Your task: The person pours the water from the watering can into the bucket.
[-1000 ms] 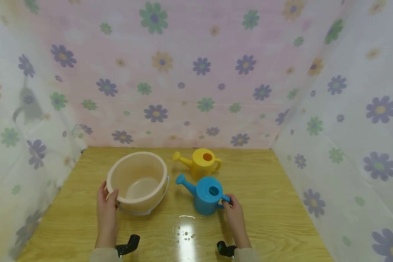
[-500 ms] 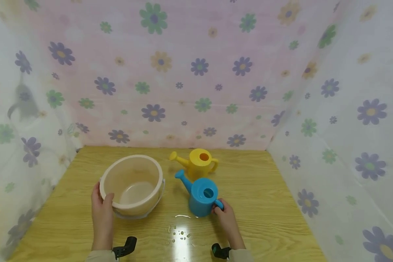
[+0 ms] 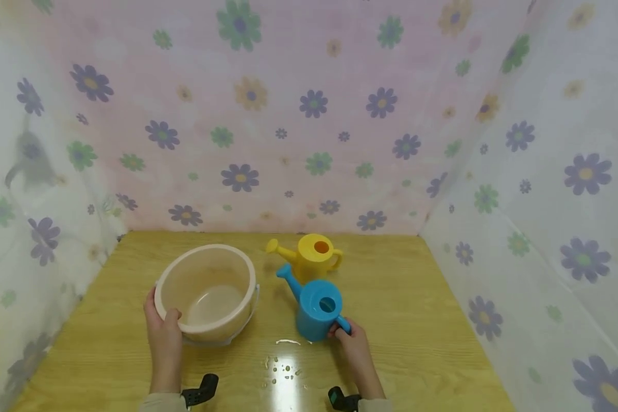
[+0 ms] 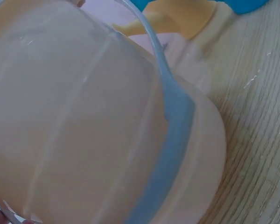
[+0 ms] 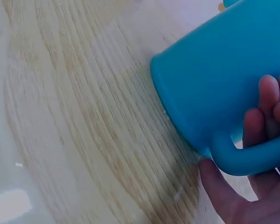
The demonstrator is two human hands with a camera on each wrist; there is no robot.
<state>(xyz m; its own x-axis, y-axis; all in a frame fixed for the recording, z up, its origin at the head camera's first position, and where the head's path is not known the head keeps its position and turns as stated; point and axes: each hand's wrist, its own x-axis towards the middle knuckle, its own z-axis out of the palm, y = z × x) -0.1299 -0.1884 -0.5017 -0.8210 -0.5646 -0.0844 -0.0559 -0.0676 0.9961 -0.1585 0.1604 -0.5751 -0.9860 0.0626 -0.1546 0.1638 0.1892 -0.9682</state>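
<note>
At left in the head view, my left hand [image 3: 163,346] grips the cream bucket [image 3: 209,329] by its near left rim, thumb over the edge. The left wrist view is filled by the bucket's ribbed outer wall [image 4: 84,116], with its pale bail handle [image 4: 177,123] hanging down the side. My right hand [image 3: 354,346] holds the handle of a blue watering can [image 3: 314,323], whose spout points back and left. In the right wrist view my fingers [image 5: 269,93] pass through the loop handle [image 5: 252,161], with the thumb near the can's base.
A yellow watering can [image 3: 309,268] stands just behind the blue one, its spout pointing left. Water drops [image 3: 283,369] and a small streak [image 3: 288,341] lie on the wooden table [image 3: 401,320]. Flowered sheets [image 3: 288,154] enclose the back and both sides.
The blue watering can has turned in my right hand, its spout swinging toward the back and its handle toward me. My left hand keeps its grip on the bucket. The head view has shifted slightly.
</note>
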